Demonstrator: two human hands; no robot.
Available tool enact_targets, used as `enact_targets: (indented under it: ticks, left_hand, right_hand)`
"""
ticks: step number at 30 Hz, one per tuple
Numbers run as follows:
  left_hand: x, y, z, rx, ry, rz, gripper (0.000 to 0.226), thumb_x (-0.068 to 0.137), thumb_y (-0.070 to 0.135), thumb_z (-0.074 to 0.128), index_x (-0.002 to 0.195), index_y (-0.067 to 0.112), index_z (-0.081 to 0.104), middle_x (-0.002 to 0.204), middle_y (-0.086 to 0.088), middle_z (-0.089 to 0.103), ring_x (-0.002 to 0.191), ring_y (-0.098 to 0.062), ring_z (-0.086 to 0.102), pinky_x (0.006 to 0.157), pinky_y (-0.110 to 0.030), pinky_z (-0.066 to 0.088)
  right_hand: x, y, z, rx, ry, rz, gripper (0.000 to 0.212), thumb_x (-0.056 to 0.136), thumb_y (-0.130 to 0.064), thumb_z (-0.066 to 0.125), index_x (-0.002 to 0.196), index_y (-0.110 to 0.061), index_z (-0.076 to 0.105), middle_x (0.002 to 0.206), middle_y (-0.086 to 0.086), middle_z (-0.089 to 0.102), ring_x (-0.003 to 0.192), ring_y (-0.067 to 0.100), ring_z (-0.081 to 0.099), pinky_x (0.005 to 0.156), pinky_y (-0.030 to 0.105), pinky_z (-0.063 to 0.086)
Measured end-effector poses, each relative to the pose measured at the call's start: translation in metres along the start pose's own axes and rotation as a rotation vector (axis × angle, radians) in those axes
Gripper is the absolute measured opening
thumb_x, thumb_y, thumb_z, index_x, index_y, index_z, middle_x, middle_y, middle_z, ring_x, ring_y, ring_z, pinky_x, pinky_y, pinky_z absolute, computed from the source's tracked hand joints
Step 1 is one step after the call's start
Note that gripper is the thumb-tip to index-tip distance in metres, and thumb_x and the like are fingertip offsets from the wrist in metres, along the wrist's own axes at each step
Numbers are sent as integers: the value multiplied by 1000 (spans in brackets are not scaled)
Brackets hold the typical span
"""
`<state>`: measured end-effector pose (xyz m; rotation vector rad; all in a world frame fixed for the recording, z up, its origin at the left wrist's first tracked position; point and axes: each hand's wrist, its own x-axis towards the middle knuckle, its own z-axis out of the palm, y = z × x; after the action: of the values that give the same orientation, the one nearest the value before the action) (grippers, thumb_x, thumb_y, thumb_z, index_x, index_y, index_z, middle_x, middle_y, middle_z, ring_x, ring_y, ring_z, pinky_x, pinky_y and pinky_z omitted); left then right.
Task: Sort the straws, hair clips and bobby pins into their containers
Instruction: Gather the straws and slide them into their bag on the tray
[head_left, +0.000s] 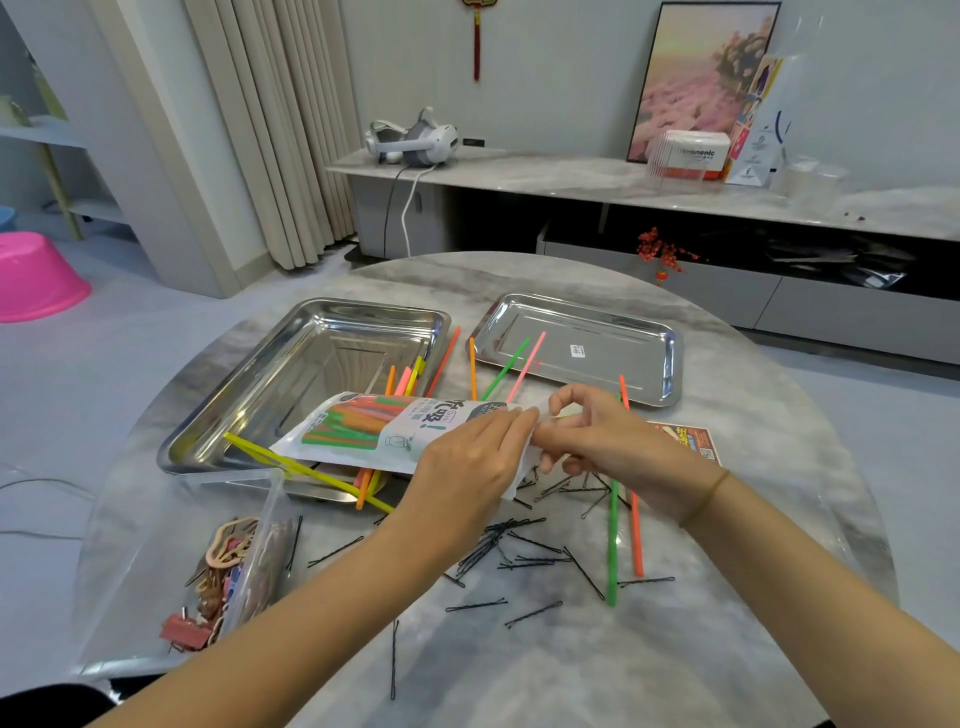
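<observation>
A white straw packet (374, 428) printed with coloured straws lies across the near edge of the deep steel tray (291, 364). My left hand (467, 462) and my right hand (597, 431) both pinch the packet's right end. Loose coloured straws (613, 540) lie around it: yellow ones at the left, green and orange ones under my right wrist, and others between the trays. A shallow steel tray (644, 358) stands at the back right. Black bobby pins (519, 556) lie scattered on the marble table. Hair clips (223, 566) sit in a clear bag at the near left.
A red printed card (691, 439) lies on the table (571, 649) right of my right hand. The round table's edge curves close on the left and right. Beyond it stand a low cabinet with a headset (415, 140) and a pink basin (31, 275) on the floor.
</observation>
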<state>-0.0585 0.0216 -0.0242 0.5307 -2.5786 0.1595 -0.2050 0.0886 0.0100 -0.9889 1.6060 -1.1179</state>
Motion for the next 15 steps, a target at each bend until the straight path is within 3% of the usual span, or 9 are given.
enact_targets:
  ticks: [2, 4, 6, 8, 10, 12, 15]
  left_hand:
    - [1, -1, -3, -16, -9, 9, 77, 32, -1, 84, 107, 8, 71, 94, 1, 72, 86, -10, 69, 71, -14, 48]
    - [2, -3, -3, 11, 34, 33, 71, 40, -9, 78, 109, 4, 70, 99, -3, 72, 92, -15, 70, 76, -19, 53]
    - [3, -5, -3, 60, 138, 73, 52, 60, -14, 59, 110, 0, 68, 102, -9, 72, 95, -20, 70, 82, -25, 54]
    - [4, -4, -4, 96, 184, 90, 44, 78, -16, 42, 113, -3, 66, 106, -12, 71, 98, -22, 69, 86, -29, 54]
    - [5, -1, -8, 128, 205, 89, 45, 91, -13, 28, 113, -2, 66, 107, -12, 71, 99, -21, 68, 87, -29, 55]
    - [6, 6, -8, 162, 239, 110, 50, 96, -10, 21, 112, -1, 67, 107, -11, 71, 99, -21, 69, 85, -30, 55]
    - [-2, 26, 5, 160, 339, 155, 38, 95, -4, 34, 110, 0, 69, 107, -13, 70, 98, -24, 68, 81, -33, 56]
  right_hand:
    - [2, -2, -10, 50, 89, 43, 25, 86, -9, 63, 87, -17, 40, 77, 4, 73, 54, 9, 58, 51, 19, 37]
    - [5, 0, -23, -3, 270, 79, 17, 89, -9, 55, 81, -16, 42, 79, 5, 73, 52, 10, 58, 51, 21, 37]
    - [12, 12, -38, -318, 441, 137, 13, 88, -11, 50, 76, -11, 45, 73, 9, 66, 54, 17, 59, 53, 25, 41]
    - [17, 29, -45, -717, 433, 282, 25, 85, -23, 56, 68, -10, 44, 72, 10, 61, 67, 26, 63, 56, 25, 43]
    - [22, 45, -44, -936, 357, 390, 33, 81, -37, 61, 67, -14, 42, 88, 11, 63, 84, 29, 66, 65, 27, 48]
    - [26, 57, -38, -1041, 324, 410, 31, 78, -42, 64, 79, -13, 51, 100, 11, 63, 92, 28, 65, 72, 29, 50]
    - [32, 73, -36, -1086, 332, 423, 36, 77, -39, 65, 101, -12, 59, 102, 10, 63, 96, 28, 64, 77, 32, 51]
